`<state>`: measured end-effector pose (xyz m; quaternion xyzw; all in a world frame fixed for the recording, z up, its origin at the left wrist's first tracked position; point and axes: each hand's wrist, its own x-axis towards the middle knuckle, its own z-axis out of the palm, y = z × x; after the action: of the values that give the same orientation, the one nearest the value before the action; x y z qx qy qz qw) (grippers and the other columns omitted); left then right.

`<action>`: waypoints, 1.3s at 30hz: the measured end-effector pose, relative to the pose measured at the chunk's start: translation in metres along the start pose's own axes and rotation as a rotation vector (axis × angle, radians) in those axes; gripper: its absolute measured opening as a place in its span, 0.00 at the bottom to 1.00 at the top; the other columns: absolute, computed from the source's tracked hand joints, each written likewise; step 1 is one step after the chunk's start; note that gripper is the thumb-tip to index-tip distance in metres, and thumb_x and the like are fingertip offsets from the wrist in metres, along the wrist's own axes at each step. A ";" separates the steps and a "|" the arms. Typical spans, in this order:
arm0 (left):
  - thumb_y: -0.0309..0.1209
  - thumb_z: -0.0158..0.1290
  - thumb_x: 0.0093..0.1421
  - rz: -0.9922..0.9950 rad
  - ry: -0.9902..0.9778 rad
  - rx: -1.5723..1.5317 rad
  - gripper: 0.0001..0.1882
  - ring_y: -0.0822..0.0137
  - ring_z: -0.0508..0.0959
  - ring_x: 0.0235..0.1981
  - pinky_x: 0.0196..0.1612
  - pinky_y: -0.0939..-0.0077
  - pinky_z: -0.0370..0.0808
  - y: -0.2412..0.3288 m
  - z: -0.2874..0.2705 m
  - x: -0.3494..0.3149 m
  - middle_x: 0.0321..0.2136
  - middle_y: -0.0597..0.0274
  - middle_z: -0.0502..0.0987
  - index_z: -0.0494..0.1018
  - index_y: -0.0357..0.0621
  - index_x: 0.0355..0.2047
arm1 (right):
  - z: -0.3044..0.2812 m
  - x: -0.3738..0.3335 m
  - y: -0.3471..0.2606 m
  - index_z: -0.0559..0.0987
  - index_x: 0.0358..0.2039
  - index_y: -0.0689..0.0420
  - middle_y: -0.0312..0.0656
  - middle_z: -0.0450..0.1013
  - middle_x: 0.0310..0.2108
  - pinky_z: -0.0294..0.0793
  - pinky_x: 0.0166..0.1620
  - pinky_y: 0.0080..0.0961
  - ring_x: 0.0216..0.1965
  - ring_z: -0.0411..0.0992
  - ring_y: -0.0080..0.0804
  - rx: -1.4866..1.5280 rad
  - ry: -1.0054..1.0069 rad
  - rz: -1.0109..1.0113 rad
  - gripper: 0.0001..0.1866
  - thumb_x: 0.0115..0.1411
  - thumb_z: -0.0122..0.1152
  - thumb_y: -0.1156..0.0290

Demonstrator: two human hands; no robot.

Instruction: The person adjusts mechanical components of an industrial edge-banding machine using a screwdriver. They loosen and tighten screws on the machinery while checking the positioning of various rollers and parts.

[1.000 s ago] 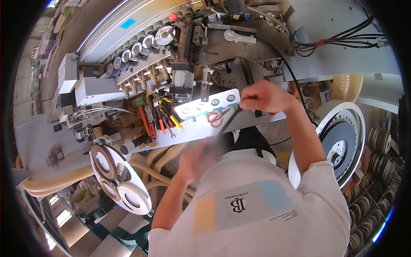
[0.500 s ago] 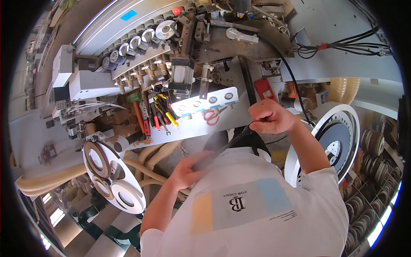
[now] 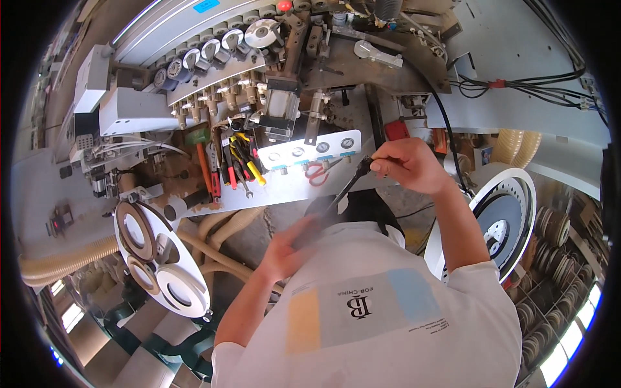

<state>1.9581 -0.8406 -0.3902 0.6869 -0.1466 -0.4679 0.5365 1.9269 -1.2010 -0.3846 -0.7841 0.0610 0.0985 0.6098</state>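
Observation:
A thin, dark, stick-like piece [image 3: 349, 187] slants between my two hands in front of my shirt; its exact kind is hard to make out. My right hand [image 3: 409, 165] is closed in a pinch on its upper end, where a small dark knob-like part shows. At its lower end is my left hand [image 3: 289, 249], closed around it; motion smears the fingers, and a dark blur sits between them. Beyond the hands, red-handled scissors [image 3: 317, 173] lie on the grey machine bench [image 3: 242, 202]. Pliers with yellow handles [image 3: 257, 173] and other hand tools lie left of them.
A white panel with gauges [image 3: 310, 152] stands over the bench. White reel discs flank me, on the left [image 3: 178, 292] and the right [image 3: 527, 194]. Beige hoses [image 3: 71, 258] run at left. Rolls of edging [image 3: 550, 258] fill a rack at right. Black cables [image 3: 524, 84] hang above.
My right hand has moved slightly left and up with its end of the dark piece. My left hand has shifted a little, still blurred. The view has turned slightly.

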 end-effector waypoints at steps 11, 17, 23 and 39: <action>0.23 0.59 0.59 0.057 0.068 0.030 0.32 0.82 0.70 0.37 0.42 0.86 0.68 0.015 -0.002 0.011 0.41 0.73 0.76 0.69 0.42 0.66 | 0.001 0.008 -0.007 0.84 0.38 0.57 0.43 0.79 0.26 0.74 0.32 0.28 0.25 0.75 0.37 -0.175 0.115 -0.026 0.06 0.65 0.65 0.69; 0.22 0.59 0.60 -0.043 0.005 0.036 0.32 0.80 0.71 0.39 0.45 0.84 0.70 0.019 -0.002 0.016 0.42 0.70 0.78 0.69 0.43 0.66 | -0.004 0.013 -0.018 0.84 0.39 0.56 0.43 0.80 0.27 0.75 0.32 0.32 0.27 0.77 0.42 -0.365 0.097 -0.129 0.06 0.64 0.65 0.70; 0.23 0.59 0.60 0.034 0.018 0.122 0.32 0.80 0.72 0.40 0.45 0.84 0.70 0.014 -0.005 0.021 0.45 0.68 0.78 0.69 0.43 0.66 | -0.004 0.017 -0.002 0.84 0.36 0.55 0.42 0.77 0.23 0.74 0.29 0.36 0.25 0.76 0.44 -0.577 0.218 -0.341 0.05 0.59 0.68 0.74; 0.23 0.50 0.69 0.203 0.297 0.238 0.29 0.78 0.71 0.32 0.37 0.81 0.71 0.047 -0.010 0.083 0.38 0.65 0.76 0.63 0.41 0.71 | -0.012 0.035 0.056 0.85 0.38 0.57 0.42 0.80 0.28 0.77 0.36 0.28 0.28 0.78 0.37 -0.474 0.202 0.146 0.09 0.61 0.65 0.67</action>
<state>2.0238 -0.9109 -0.3900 0.7885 -0.1886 -0.2843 0.5117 1.9498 -1.2262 -0.4430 -0.9043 0.1535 0.0749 0.3914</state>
